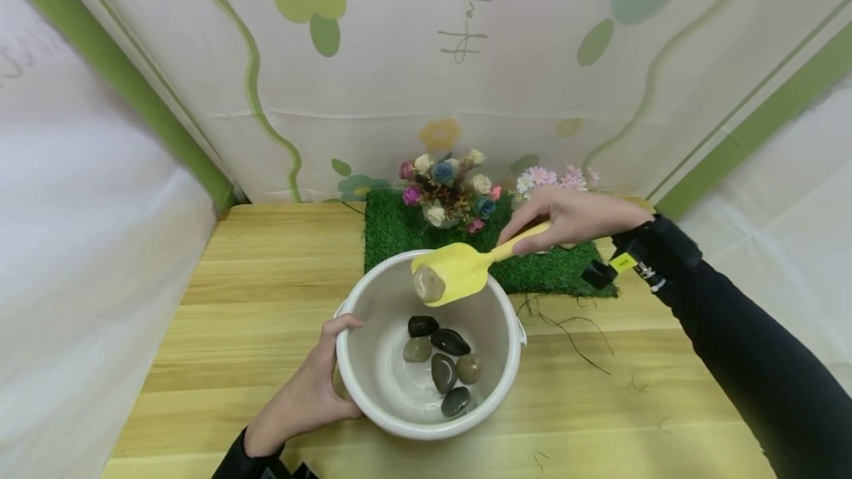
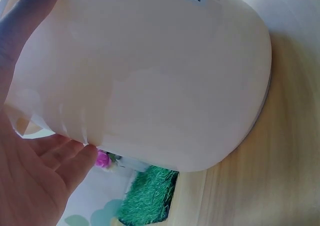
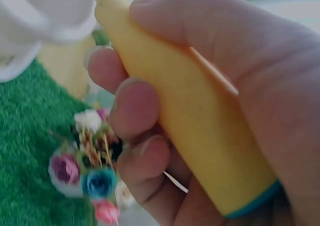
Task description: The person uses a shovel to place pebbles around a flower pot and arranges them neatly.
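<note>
My right hand [image 1: 566, 219] grips the handle of a yellow toy shovel [image 1: 466, 272] above the far side of a white bucket [image 1: 359, 390]. A pale stone [image 1: 429, 284] lies at the tip of its blade. Several dark and greyish stones [image 1: 444, 372] are on the bucket's floor. My left hand [image 1: 322, 383] holds the bucket at its left side, thumb over the rim and fingers against the outer wall. In the right wrist view, fingers and thumb wrap the shovel's yellow handle [image 3: 195, 111], which has a teal end.
Behind the bucket lies a green artificial grass mat [image 1: 386, 231] bearing a pot of mixed flowers [image 1: 452, 191] and some pink flowers [image 1: 555, 177]. Thin dark strands [image 1: 572, 335] are scattered on the wooden table [image 1: 266, 279]. Printed cloth [image 1: 399, 80] hangs at the back.
</note>
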Available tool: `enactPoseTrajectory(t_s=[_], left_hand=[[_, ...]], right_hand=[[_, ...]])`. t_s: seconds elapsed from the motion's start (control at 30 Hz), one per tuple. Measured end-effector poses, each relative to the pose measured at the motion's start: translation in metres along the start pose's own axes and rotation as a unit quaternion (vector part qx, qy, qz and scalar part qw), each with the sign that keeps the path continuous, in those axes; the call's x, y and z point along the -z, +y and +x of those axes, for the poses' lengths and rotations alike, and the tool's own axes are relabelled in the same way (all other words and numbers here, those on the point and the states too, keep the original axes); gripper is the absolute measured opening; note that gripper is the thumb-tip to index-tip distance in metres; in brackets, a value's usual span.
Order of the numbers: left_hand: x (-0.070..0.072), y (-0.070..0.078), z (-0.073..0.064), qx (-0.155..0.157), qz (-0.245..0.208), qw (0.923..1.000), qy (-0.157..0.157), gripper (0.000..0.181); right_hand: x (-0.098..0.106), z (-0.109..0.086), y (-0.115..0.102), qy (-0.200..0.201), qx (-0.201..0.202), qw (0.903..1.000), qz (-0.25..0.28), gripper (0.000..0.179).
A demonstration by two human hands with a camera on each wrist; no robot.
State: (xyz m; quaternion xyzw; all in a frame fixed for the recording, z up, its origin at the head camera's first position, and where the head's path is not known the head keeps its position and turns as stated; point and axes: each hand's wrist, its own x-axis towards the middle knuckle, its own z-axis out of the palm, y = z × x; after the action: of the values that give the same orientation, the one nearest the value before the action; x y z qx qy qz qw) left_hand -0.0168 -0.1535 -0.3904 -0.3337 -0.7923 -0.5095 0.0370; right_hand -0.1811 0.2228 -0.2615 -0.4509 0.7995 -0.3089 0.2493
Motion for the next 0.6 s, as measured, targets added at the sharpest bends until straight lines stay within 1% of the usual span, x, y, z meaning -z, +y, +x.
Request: enactPoseTrajectory(t_s=[0.1, 0.33, 0.6], left_hand=[[0.000, -0.001, 0.000, -0.006, -0.003, 1.0000, 0.000, 0.094], [0.000, -0.002, 0.000, -0.004, 0.002, 1.0000, 0.003, 0.094], [-0.001, -0.003, 0.002, -0.009, -0.001, 1.0000, 0.002, 0.094]], right_hand=[[0.006, -0.013, 0.018, 0.017, -0.012, 0.9998, 0.004, 0.025], [0.015, -0.044, 0.050, 0.067, -0.050, 0.9963, -0.018, 0.029], [0.014, -0.075, 0.082, 0.105, -0.081, 0.9911, -0.001, 0.029]])
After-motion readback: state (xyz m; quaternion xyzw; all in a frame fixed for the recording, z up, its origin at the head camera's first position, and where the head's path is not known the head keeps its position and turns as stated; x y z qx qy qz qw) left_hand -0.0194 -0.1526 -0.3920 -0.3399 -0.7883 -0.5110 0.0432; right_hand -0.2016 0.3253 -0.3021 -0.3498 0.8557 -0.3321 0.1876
